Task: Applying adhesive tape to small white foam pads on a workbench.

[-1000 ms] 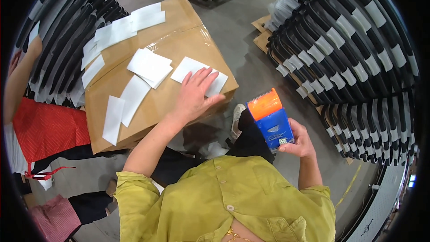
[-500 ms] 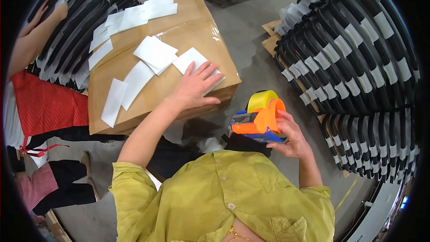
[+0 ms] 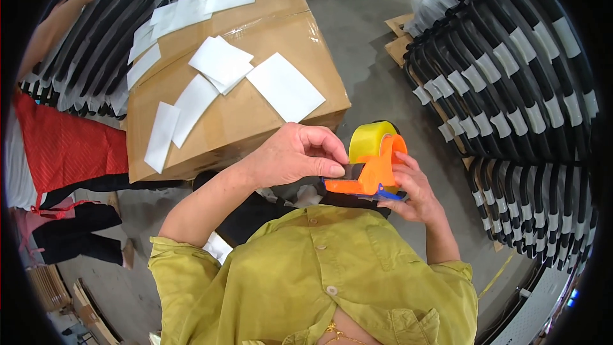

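My right hand [image 3: 414, 191] holds an orange tape dispenser [image 3: 373, 169] with a yellow-tinted roll of clear tape [image 3: 370, 139] on it, just in front of my chest. My left hand [image 3: 295, 153] pinches at the front end of the dispenser with thumb and forefinger. Beyond my hands stands a large brown cardboard box [image 3: 255, 115], its top seam taped, with several white paper sheets [image 3: 284, 86] lying loose on top.
Rows of black curved parts with white wrapped bands [image 3: 511, 83] are stacked on the right, and more of them at the far left [image 3: 96, 32]. Another person in red cloth [image 3: 60, 144] is at the left, with an arm [image 3: 54, 25] raised. Grey concrete floor [image 3: 373, 64] lies between.
My left hand has left the box top and come back to the dispenser's front end. My right hand has turned the dispenser so the tape roll is up and brought it closer.
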A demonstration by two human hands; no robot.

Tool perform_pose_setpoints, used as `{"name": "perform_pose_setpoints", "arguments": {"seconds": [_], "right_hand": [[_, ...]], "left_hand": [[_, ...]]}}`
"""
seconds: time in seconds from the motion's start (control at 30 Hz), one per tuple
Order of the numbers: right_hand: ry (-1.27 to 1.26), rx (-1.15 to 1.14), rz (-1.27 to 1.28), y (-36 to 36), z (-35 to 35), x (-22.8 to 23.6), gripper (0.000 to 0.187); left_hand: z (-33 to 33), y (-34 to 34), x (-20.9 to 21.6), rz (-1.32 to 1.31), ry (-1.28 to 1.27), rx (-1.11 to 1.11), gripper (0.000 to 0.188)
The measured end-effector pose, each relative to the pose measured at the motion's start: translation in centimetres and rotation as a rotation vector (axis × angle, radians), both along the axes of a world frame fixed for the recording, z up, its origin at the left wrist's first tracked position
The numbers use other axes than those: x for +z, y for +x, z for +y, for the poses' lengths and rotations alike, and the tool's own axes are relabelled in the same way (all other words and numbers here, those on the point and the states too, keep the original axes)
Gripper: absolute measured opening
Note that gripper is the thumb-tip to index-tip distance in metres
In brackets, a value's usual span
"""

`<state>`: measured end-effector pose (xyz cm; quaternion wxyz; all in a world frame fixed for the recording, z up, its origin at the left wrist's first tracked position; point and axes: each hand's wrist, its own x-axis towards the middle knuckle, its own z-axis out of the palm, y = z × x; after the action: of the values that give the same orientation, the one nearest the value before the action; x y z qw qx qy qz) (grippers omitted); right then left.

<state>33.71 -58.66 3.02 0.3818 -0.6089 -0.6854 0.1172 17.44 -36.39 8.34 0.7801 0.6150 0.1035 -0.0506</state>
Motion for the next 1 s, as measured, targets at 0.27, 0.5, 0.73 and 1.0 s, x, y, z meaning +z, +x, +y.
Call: {"name": "perform_pose_setpoints", "arguments": {"seconds": [0.27, 0.5, 0.73, 1.0], "right_hand": [[-0.084, 0.062, 0.204, -0.3, 0.2, 0.1, 0.049], [-0.405, -0.005, 0.781, -1.9, -0.1, 1.8, 0.043], [-0.307, -0.119, 0.808, -2.9, 0.7, 2.0, 0.044], [-0.459, -0.198, 0.837, -3.2, 1.7, 4.2, 0.039]], "left_hand": [[0.0, -0.7, -0.6, -0.040, -0.142, 0.121, 0.013], [0.3, 0.0, -2.0, 0.065, 0.236, 0.321, 0.017], [1.6, 0.7, -2.2, 0.024, 0.488, 0.438, 0.018], [7.3, 1.8, -2.9, 0.106, 0.931, 0.750, 0.017]]}}
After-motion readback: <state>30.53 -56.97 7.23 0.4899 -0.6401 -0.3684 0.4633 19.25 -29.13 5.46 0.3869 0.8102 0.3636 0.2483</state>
